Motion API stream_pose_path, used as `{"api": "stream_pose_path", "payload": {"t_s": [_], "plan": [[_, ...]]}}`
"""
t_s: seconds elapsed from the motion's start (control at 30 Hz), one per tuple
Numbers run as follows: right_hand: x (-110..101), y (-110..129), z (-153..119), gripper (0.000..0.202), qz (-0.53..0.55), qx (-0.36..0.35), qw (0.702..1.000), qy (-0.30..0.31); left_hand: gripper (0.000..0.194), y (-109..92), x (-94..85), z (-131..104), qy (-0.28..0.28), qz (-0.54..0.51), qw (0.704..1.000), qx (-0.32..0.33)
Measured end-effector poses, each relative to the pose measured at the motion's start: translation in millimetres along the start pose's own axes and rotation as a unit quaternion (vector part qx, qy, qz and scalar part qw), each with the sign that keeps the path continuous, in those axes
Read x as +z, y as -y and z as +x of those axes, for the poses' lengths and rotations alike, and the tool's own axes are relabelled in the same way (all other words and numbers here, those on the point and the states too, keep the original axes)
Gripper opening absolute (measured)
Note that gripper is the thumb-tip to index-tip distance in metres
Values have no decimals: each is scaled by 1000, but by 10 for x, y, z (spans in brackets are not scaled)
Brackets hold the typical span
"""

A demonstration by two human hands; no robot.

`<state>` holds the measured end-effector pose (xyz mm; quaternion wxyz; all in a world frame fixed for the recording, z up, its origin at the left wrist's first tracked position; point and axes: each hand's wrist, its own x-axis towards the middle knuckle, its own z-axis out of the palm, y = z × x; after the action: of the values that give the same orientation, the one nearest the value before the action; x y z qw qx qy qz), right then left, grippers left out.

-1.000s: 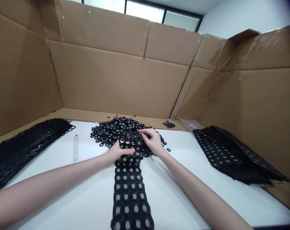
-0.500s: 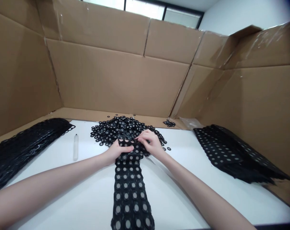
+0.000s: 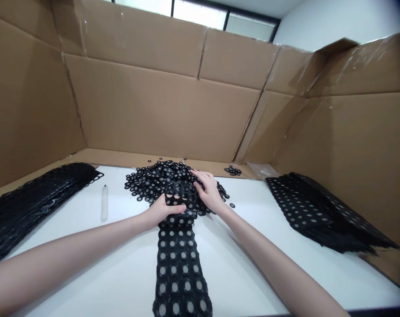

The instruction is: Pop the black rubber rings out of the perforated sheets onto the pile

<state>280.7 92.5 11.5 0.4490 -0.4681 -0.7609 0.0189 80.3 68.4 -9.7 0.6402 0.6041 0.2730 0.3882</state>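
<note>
A long black strip (image 3: 178, 255) with rows of round grey dots runs from the middle of the white table to its near edge. My left hand (image 3: 160, 210) grips the strip's far end, thumb on top and fingers beneath. Just right of that end, my right hand (image 3: 208, 189) has its fingers apart over a heap of small black rings (image 3: 153, 176); nothing shows between them. The fingertips touch or hover over the heap; I cannot tell which.
Stacked black netted strips (image 3: 44, 193) lie at the left, and dotted black strips (image 3: 312, 211) at the right. A clear pen-like tube (image 3: 104, 204) stands out left of centre. A small ring cluster (image 3: 233, 170) is at the back. Cardboard walls (image 3: 160, 110) surround the white table (image 3: 246, 273).
My right hand has moved slightly up and away from the strip's end, and its fingers have opened from a pinch. My left hand keeps its grip on the strip, nearly unmoved.
</note>
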Motion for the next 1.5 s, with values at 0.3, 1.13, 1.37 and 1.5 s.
{"api": "stream_pose_path", "payload": {"t_s": [0.3,1.13,1.37,1.5], "plan": [[-32,242,-105,16,66,-37,997,15,31,-34,2,2,-13,-28,999,-24],[66,476,-219,16,-7,-85,991,105,38,-16,42,-19,-17,347,934,85],[114,478,-209,22,70,-28,994,81,40,-10,27,-13,4,326,940,101],[192,439,-205,24,71,28,997,15,33,-42,26,-14,29,294,949,110]]}}
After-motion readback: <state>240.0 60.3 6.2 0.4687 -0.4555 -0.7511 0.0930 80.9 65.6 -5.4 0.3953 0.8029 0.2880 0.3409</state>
